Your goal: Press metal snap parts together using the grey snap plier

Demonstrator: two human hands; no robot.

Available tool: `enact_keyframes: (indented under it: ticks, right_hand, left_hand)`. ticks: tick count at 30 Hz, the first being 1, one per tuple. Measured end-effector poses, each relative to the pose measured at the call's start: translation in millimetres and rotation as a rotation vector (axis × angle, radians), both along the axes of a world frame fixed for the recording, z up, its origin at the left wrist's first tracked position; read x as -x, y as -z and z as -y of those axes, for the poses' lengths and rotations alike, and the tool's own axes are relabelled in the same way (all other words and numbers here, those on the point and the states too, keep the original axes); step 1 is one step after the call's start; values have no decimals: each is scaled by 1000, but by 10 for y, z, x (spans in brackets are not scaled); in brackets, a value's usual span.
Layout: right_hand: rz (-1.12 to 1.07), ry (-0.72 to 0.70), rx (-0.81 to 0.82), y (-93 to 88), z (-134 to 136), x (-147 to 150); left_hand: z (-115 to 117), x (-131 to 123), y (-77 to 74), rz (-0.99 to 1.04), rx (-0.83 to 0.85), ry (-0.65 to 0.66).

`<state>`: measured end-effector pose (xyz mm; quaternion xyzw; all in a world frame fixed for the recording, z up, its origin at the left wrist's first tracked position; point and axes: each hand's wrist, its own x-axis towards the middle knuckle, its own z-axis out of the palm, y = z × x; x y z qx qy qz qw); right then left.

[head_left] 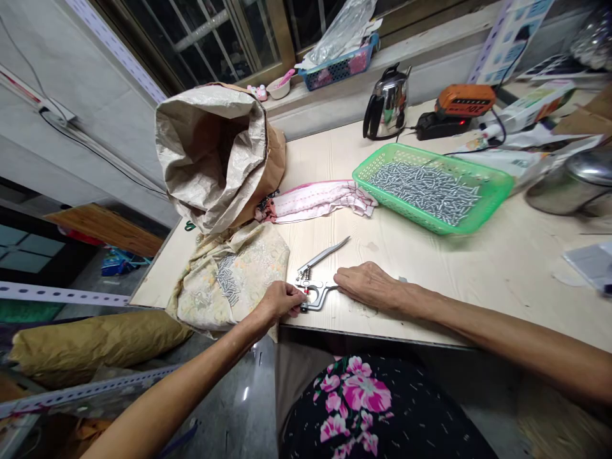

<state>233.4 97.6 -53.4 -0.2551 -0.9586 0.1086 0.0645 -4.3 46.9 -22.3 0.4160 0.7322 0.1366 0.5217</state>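
Near the table's front edge lie metal hand pliers (325, 288) with a spring and a red part at the jaw. My left hand (282, 299) is at the jaw, its fingers pinched together; what they hold is too small to make out. My right hand (366, 285) is closed around the lower handle of the pliers, while the upper handle stands apart from it. Left of my left hand, a small pile of metal pins (228, 280) rests on a floral cloth (258, 255). A green basket (495, 201) at the right holds many similar metal pins.
A large open paper sack (215, 159) stands at the back left. Beside it lies a pink-white cloth (320, 201). A kettle (389, 105), an orange battery (466, 99) on a charger and a metal pot (574, 185) are at the back right.
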Motion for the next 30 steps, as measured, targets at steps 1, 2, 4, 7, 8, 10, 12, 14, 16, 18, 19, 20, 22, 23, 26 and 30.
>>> enact_keyframes:
  ticks: [1, 2, 4, 7, 8, 10, 12, 14, 16, 18, 19, 20, 22, 23, 26, 30]
  right_hand:
    - [-1, -3, 11, -19, -7, 0]
    - [4, -6, 19, -39, -13, -3]
    - [25, -14, 36, -82, -21, -17]
    - [25, -33, 38, -136, -55, -57]
    - [8, -29, 26, -147, -80, -72]
    - [-32, 13, -11, -151, -154, -97]
    - [-26, 72, -29, -133, -247, -108]
    - [23, 91, -15, -107, -330, -104]
    - [56, 79, 0, -90, -382, -88]
    - [47, 79, -2, -97, -396, -69]
    - [38, 87, -5, -108, -392, -60]
    - [34, 96, -9, -125, -383, -53]
    - [37, 114, -15, -167, -359, -42]
    - [44, 123, -18, -191, -346, -40]
    - [75, 139, -23, -256, -313, -36]
    - [79, 141, -18, -279, -278, -28]
  left_hand:
    - [13, -10, -2, 2, 8, -10]
    - [28, -20, -3, 2, 17, -26]
    - [54, -39, -5, 0, 33, -68]
    - [72, -60, -13, -5, 53, -115]
    - [72, -64, -17, -4, 58, -119]
    - [68, -68, -24, 2, 67, -118]
    - [63, -70, -25, 7, 69, -120]
    - [63, -71, -22, 8, 63, -130]
    - [67, -73, -17, 7, 61, -143]
    - [75, -78, -17, 7, 65, -151]
    - [79, -81, -20, 9, 67, -152]
    - [82, -86, -24, 9, 69, -155]
    - [84, -98, -35, 11, 72, -164]
    - [82, -104, -40, 9, 76, -169]
    - [72, -114, -51, 0, 84, -173]
    - [109, -105, -76, -80, 76, -72]
